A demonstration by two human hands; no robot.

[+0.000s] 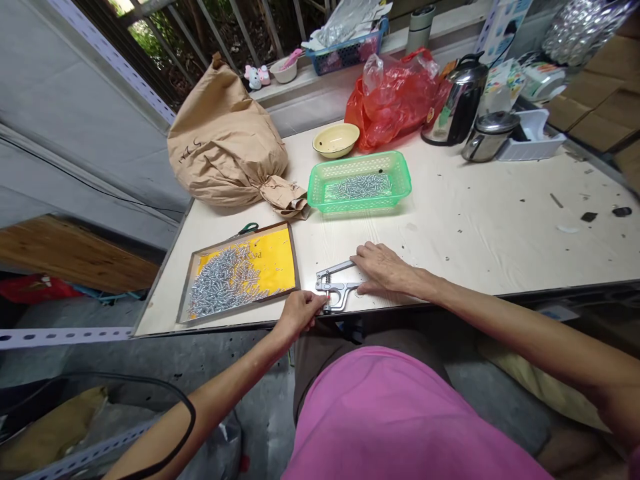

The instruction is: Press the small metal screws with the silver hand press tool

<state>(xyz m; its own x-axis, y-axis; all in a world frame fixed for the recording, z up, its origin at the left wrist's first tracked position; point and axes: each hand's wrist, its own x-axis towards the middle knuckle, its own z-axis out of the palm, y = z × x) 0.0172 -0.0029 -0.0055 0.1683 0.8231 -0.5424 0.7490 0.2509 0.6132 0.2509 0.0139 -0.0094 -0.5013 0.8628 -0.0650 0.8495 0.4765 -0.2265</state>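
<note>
Grey snap pliers with a spring lie at the table's front edge. My right hand is closed around their handles from the right. The fingers of my left hand are pinched together at the jaw end; whatever small piece they hold is too tiny to make out. Left of that hand, a shallow tray lined with a yellow sheet carries a heap of small silvery metal pins. Behind the pliers stands a green plastic basket with more small metal pieces inside.
A tied brown paper sack and green-handled scissors are at the back left. Behind the basket are a cream bowl and a red plastic bag. A kettle and a metal pot stand back right.
</note>
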